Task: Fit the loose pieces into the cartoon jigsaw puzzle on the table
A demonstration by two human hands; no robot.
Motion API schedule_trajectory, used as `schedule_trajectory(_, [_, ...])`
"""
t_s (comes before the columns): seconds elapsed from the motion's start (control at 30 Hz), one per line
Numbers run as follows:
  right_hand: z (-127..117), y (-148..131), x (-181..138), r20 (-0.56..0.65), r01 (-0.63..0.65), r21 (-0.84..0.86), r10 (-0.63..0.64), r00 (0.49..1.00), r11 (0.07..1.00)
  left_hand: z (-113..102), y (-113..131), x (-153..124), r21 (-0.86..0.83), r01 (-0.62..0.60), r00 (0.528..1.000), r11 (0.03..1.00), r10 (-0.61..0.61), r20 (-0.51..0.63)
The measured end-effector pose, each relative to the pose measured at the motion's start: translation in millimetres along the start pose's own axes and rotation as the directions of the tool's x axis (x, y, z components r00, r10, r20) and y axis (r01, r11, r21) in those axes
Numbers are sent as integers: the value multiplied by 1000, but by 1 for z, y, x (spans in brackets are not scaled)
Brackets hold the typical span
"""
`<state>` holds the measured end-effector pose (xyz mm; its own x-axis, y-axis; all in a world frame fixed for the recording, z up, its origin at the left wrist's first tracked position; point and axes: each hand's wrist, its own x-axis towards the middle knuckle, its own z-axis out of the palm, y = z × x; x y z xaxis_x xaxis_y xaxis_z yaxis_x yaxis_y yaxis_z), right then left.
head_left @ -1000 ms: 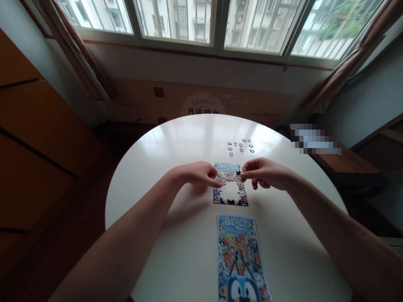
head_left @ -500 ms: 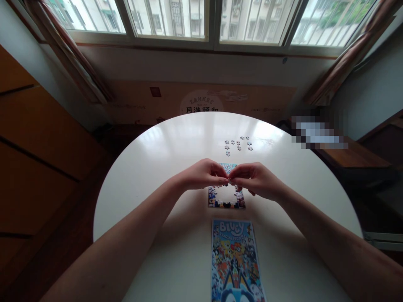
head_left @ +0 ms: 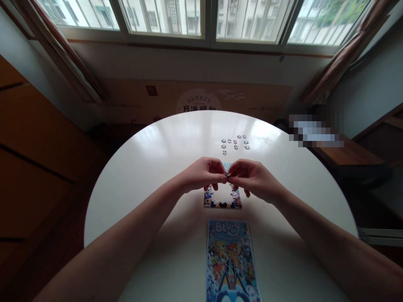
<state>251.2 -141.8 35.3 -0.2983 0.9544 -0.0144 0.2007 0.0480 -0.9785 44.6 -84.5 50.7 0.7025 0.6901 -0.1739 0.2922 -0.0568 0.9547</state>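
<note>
My left hand and my right hand meet over the far part of a partly assembled jigsaw puzzle. Between their fingertips is a small puzzle piece, pinched from both sides. The puzzle forms a rectangular frame of joined pieces with a gap in its middle, where the white table shows. My hands hide part of its upper half. Beyond it, several loose puzzle pieces lie spread out. Nearer to me lies a colourful picture sheet lettered "BLUEY".
Everything rests on a round white table with a curved far edge. A printed cardboard panel stands behind it below the window. At the right is a wooden surface with a blurred-out patch; an orange-brown cabinet is at the left.
The view has shifted slightly, moving the table's contents a little left in the picture. The piece between my fingertips shows more now. Both hands stay together over the puzzle.
</note>
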Motion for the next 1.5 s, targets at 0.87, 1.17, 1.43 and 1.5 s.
schedule_trajectory(0.87, [-21, 0, 0, 266, -352, -174, 388, 882, 920, 7, 5, -11, 667, -286, 957, 688, 166, 240])
schedule_trajectory(1.17, [-26, -6, -5, 141, -215, -382, 287, 948, 899, 9, 0, -5, 733, -247, 968, 633, 133, 212])
schedule_trajectory(1.43, [-20, -1, -3, 170, -121, -488, 230, 958, 864, 13, 2, -5, 762, -226, 973, 608, 105, 205])
schedule_trajectory(1.5, [-20, 0, -2, 185, -92, -515, 215, 959, 852, 13, 2, -5, 770, -219, 975, 600, 97, 201])
